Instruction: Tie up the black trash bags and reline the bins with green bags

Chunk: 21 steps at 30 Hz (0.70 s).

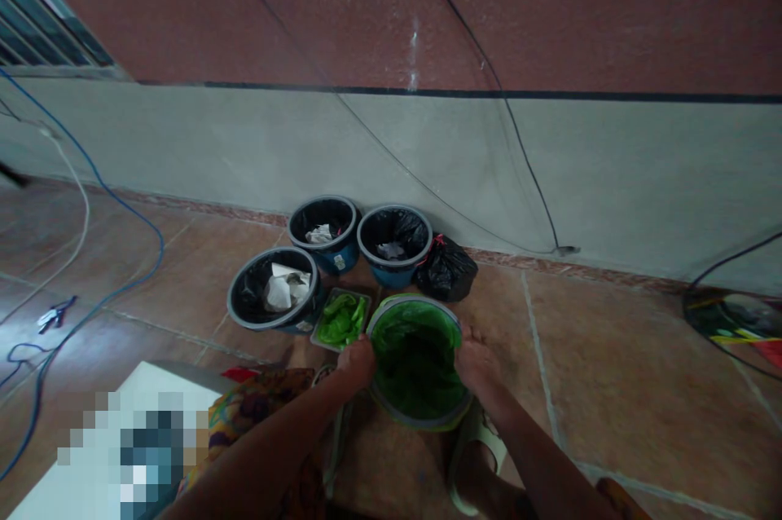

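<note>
Between my feet stands a trash bin (421, 425) with a grey rim, lined with a green plastic bag (415, 390). At its left side my left hand (358, 361) is closed on the rim and bag edge. My right hand (476, 361) grips the same rim on the right. The inside of the bin is dark; I make out nothing in it but the bag. Just beyond my left hand sits a clear tray (316, 337) holding folded green bags (342, 319).
Three blue bins with black liners, a left one (235, 312), a back one (339, 261) and a right one (391, 274), hold paper scraps. A tied black bag (449, 269) leans beside them. Blue cable (155, 231), keys (56, 315) and a white box (164, 390) lie left.
</note>
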Tool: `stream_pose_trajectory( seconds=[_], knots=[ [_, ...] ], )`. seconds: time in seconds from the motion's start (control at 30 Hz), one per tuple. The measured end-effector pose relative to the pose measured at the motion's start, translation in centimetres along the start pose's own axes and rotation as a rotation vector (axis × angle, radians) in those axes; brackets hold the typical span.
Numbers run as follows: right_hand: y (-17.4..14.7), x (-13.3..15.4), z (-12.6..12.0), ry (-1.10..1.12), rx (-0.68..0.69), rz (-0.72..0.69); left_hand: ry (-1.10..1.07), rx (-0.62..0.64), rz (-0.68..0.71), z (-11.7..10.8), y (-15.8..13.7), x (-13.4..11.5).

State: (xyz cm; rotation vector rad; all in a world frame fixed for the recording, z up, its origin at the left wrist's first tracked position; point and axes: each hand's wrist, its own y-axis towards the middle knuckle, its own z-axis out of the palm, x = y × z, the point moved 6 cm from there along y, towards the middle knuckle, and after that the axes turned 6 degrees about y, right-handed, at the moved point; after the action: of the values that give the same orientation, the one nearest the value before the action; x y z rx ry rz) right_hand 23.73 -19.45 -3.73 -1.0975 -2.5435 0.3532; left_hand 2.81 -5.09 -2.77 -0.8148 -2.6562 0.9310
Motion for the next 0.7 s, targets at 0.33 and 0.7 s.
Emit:
stream_pose_trajectory(
  seconds=[0.33, 0.7],
  knots=[
    [-0.1, 1.2, 0.2, -0.073, -0.032, 0.031, -0.055, 0.048, -0.012, 0.2, 0.1, 0.1],
    [3.1, 11.2, 1.0, -0.132, -0.057, -0.405, -0.103, 0.049, -0.028, 0.9, 0.6, 0.0]
  ],
)
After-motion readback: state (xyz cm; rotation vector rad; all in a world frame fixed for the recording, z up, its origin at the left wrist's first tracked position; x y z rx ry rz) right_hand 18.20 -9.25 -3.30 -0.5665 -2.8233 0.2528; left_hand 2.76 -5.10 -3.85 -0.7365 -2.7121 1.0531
